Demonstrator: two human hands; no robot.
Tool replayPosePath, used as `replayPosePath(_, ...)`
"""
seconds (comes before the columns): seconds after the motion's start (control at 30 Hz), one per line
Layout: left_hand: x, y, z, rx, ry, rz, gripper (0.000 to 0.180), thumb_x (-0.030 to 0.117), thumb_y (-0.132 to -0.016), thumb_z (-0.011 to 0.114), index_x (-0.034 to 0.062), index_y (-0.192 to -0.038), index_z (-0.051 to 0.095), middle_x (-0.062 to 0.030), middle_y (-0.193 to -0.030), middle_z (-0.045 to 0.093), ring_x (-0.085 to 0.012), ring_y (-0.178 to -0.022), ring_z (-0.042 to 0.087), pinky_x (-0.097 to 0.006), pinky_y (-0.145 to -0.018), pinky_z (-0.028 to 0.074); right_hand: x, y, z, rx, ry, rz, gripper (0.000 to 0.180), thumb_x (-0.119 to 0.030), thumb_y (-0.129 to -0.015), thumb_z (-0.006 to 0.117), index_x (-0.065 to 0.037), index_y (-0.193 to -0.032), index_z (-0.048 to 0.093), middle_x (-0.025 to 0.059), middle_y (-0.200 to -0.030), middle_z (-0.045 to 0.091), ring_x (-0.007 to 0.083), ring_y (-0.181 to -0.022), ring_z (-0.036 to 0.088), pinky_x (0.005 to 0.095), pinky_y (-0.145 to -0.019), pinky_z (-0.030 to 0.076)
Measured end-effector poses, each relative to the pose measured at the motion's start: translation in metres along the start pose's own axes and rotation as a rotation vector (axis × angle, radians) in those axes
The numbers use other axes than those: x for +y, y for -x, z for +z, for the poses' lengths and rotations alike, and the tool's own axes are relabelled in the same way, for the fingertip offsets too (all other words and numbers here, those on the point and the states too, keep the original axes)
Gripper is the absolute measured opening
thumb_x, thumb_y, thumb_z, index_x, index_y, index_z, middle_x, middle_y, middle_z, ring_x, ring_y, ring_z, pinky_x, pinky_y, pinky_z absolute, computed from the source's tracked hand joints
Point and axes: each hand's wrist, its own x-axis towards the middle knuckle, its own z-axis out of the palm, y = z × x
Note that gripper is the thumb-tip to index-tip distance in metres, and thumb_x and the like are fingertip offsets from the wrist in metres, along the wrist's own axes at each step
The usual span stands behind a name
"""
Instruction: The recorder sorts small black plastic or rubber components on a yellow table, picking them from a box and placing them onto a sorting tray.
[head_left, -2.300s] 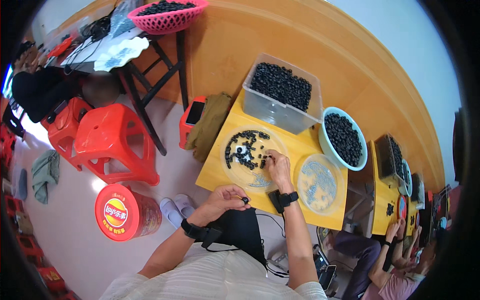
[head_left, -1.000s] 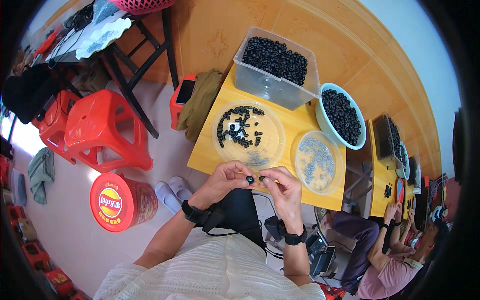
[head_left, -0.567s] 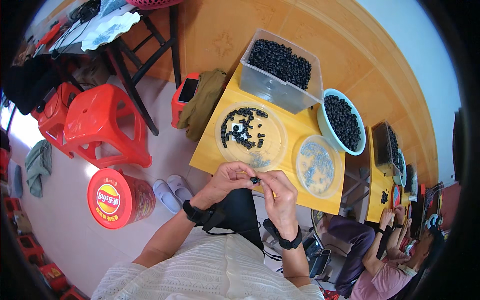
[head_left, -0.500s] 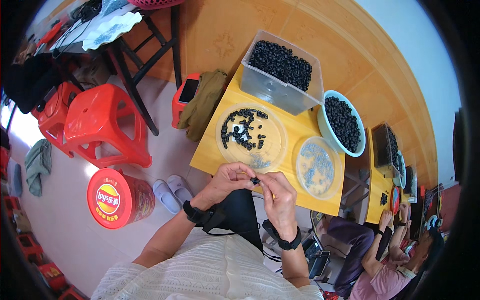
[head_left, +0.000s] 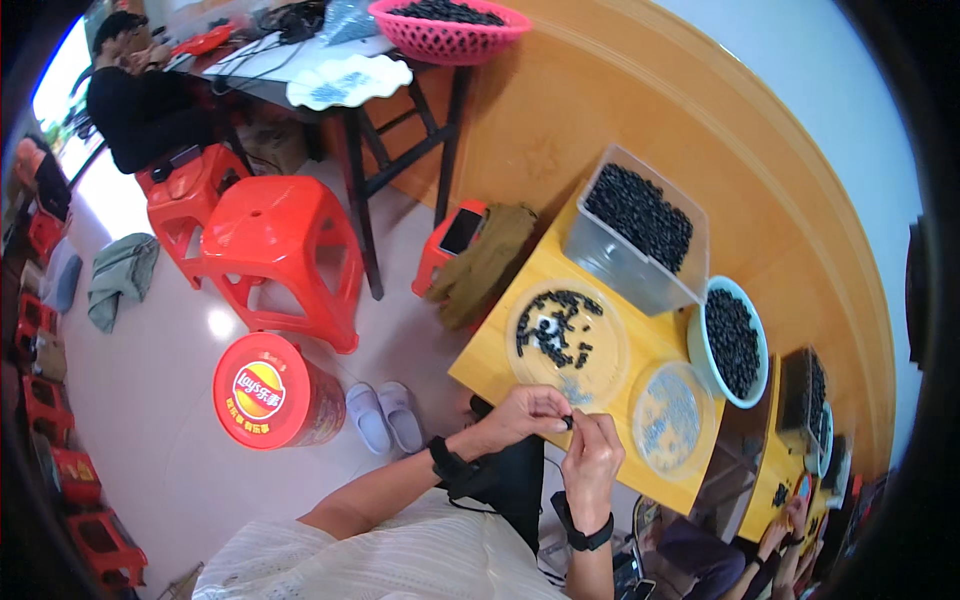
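My left hand [head_left: 525, 415] and my right hand [head_left: 594, 452] meet in front of the yellow table's near edge. Between their fingertips is a small black part [head_left: 568, 422], pinched from both sides; its exact kind is too small to make out. Just beyond my hands lies a round clear plastic lid [head_left: 610, 345], bearing several black parts [head_left: 560, 312] and some tiny silvery pieces [head_left: 580, 390]. To the right, a second round clear tray [head_left: 706, 440] holds many small silvery pieces [head_left: 668, 415].
A clear bin [head_left: 625, 265] and a light-blue basin [head_left: 760, 385], both full of black parts, stand on the yellow table [head_left: 490, 360]. On the left are red stools [head_left: 265, 215], a red-lidded tub [head_left: 262, 430] and slippers [head_left: 385, 415]. Another person's hands [head_left: 785, 530] work at the right.
The view has swung left, so the table sits farther right and lower, and a seated person now shows at the far left. My hands keep their pinch on the black part.
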Motion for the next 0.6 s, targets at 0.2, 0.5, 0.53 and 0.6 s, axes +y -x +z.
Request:
replayPosePath(0.2,-0.004,0.002,-0.001,0.020,-0.057,0.056,0.019,-0.002,-0.079,0.062,0.0028,-0.095,0.054,-0.0009,-0.092,0.058,-0.0081,-0.088,0.055,-0.023,-0.078,0.046,0.007,-0.003,0.006,-0.010,-0.065,0.100,0.019,0.012,-0.067,0.056,0.004,-0.083,0.064,0.0167,-0.069,0.055,0.0297,-0.060,0.056,0.0343,-0.055,0.044)
replayPosePath(0.5,-0.024,0.000,0.008,0.129,-0.180,0.094,0.017,-0.004,-0.077,0.061,0.0028,-0.091,0.053,-0.0004,-0.088,0.056,-0.0074,-0.085,0.055,-0.022,-0.077,0.045,0.023,0.003,0.012,-0.021,-0.046,0.152,0.012,0.010,-0.065,0.057,0.004,-0.075,0.062,0.0182,-0.067,0.055,0.0338,-0.058,0.055,0.0377,-0.053,0.042)
replayPosePath(0.53,-0.027,0.000,0.009,0.118,-0.174,0.081,0.017,-0.004,-0.077,0.061,0.0028,-0.091,0.053,-0.0004,-0.088,0.056,-0.0074,-0.085,0.055,-0.022,-0.077,0.045,0.024,0.001,0.012,-0.007,-0.037,0.152,0.011,0.010,-0.065,0.057,0.003,-0.073,0.061,0.0182,-0.066,0.054,0.0341,-0.058,0.055,0.0379,-0.053,0.042)
replayPosePath(0.6,-0.023,-0.003,0.008,0.168,-0.176,0.073,0.016,-0.004,-0.077,0.061,0.0032,-0.089,0.053,-0.0006,-0.087,0.056,-0.0072,-0.084,0.056,-0.022,-0.077,0.045,0.032,-0.002,0.015,0.001,-0.030,0.169,0.011,0.008,-0.066,0.059,0.003,-0.075,0.063,0.0170,-0.065,0.055,0.0308,-0.057,0.056,0.0361,-0.053,0.042)
